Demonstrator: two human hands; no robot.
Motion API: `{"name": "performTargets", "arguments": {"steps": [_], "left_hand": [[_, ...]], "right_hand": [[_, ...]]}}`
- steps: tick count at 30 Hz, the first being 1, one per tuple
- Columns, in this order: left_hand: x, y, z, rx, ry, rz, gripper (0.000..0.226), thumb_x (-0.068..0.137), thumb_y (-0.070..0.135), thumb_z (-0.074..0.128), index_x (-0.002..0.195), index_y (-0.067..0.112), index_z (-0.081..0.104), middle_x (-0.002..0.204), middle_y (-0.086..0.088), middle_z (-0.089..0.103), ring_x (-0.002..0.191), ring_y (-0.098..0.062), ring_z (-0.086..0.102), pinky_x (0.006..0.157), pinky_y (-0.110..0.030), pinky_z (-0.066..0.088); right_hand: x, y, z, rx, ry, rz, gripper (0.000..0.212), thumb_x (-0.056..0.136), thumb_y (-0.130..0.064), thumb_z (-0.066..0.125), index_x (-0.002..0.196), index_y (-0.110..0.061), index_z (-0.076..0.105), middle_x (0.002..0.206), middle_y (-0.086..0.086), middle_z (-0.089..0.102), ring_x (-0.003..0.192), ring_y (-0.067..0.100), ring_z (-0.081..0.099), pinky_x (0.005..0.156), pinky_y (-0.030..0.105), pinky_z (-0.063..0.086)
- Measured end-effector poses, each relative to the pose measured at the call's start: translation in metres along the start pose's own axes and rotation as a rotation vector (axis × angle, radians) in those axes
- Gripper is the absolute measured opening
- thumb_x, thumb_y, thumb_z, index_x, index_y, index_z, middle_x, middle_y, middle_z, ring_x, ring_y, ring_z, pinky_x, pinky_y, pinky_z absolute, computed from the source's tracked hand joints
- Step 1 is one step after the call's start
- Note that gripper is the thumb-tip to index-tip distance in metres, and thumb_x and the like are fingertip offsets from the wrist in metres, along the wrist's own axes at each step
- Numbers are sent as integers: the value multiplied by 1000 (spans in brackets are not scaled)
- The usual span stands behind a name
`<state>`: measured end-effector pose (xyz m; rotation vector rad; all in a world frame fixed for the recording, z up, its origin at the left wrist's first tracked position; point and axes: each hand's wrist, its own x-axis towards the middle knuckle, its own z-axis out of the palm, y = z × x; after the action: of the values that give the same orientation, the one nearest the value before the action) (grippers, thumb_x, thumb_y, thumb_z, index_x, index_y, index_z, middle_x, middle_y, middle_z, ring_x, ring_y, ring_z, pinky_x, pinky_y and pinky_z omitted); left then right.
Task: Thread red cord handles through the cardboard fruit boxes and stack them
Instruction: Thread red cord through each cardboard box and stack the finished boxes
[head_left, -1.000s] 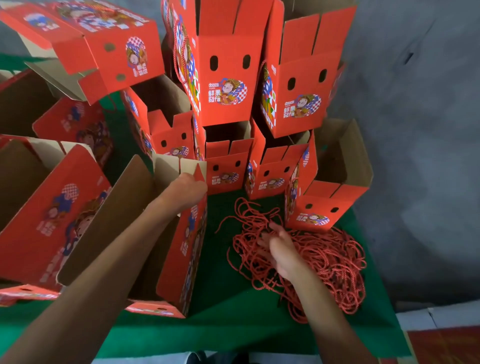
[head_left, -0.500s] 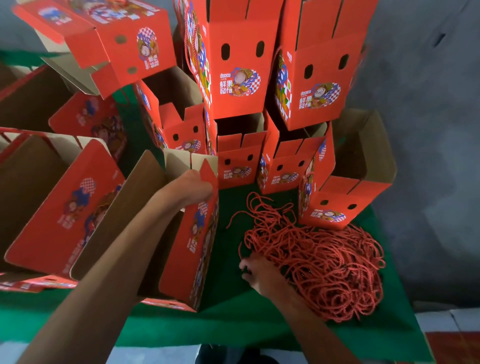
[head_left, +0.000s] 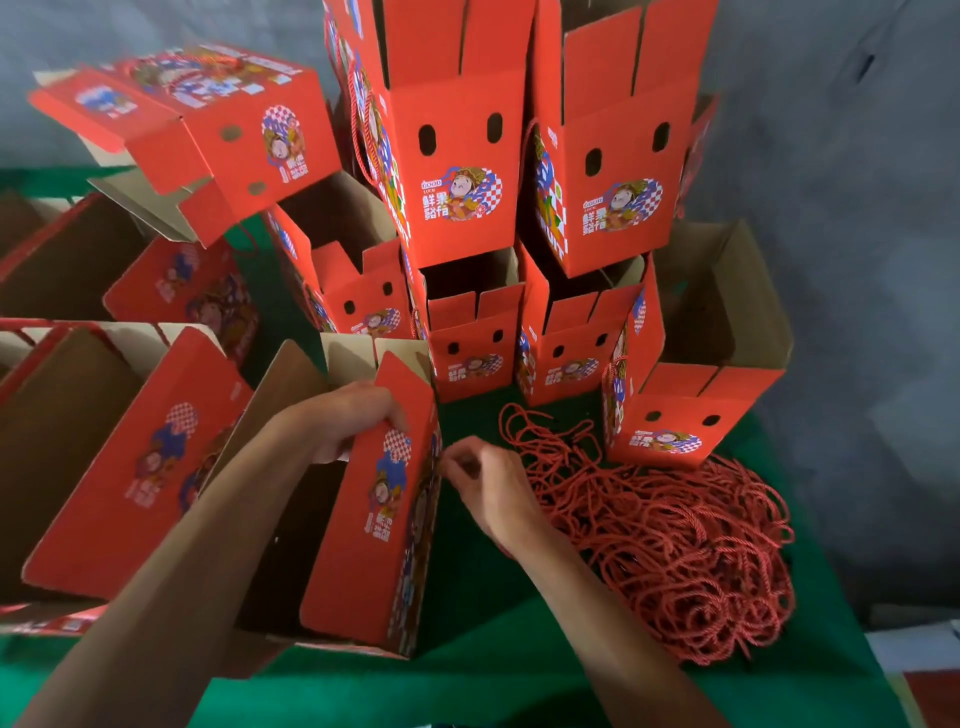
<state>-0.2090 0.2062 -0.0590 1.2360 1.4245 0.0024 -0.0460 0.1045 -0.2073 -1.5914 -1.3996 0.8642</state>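
We see our left hand (head_left: 353, 415) curled over the upper edge of the open red cardboard fruit box (head_left: 374, 519) standing in front of us, fingers wrapped round its red printed side panel and its brown inside facing up toward the camera. The box's long axis runs from near our body away toward the stacked red boxes (head_left: 457, 156), its open mouth pointing upward and its far flaps raised. Our right hand (head_left: 488, 488) sits just to the right of that panel, fingers bunched together at the box's outer face; whether they pinch a cord end we cannot tell, since the fingertips are blurred against the cardboard. The two hands are close, with only the box wall between them. To the right of our right hand lies the loose heap of red twisted cord (head_left: 675, 530), spread on the green cloth table cover (head_left: 493, 675), a few strands trailing toward the stack beyond the hands. Left of our left forearm another open red box (head_left: 135, 467) leans, printed side up.
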Motion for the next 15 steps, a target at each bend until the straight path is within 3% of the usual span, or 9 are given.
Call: {"name": "performTargets", "arguments": {"steps": [4, 8, 11, 15], "left_hand": [[1, -2, -2, -32, -19, -20, 44, 87, 20, 70, 125, 23, 50, 101, -9, 77, 93, -28, 75, 73, -39, 60], [1, -6, 0, -69, 3, -20, 44, 90, 28, 67, 130, 16, 54, 105, -11, 77, 98, -29, 74, 91, -46, 58], [2, -8, 2, -104, 1, -6, 59, 86, 61, 65, 128, 20, 57, 106, -7, 77, 99, -26, 74, 95, -45, 56], [-1, -11, 6, -174, -91, 10, 99, 64, 99, 43, 125, 23, 58, 109, -6, 77, 100, -24, 75, 72, -37, 61]], "right_hand": [[10, 1, 5, 12, 7, 17, 8, 99, -18, 67, 98, -19, 75, 85, -18, 70, 77, 7, 71, 73, 34, 61], [9, -4, 4, -24, -7, 19, 10, 100, -17, 65, 98, -15, 75, 83, -18, 68, 69, -8, 64, 64, 12, 49], [10, -11, -2, -25, -39, 47, 11, 101, -19, 64, 97, -17, 74, 86, -13, 71, 70, -8, 64, 64, 7, 45], [6, -25, 0, 91, -11, 121, 15, 102, -17, 63, 99, -10, 76, 91, -6, 73, 78, 3, 66, 67, 10, 46]]}}
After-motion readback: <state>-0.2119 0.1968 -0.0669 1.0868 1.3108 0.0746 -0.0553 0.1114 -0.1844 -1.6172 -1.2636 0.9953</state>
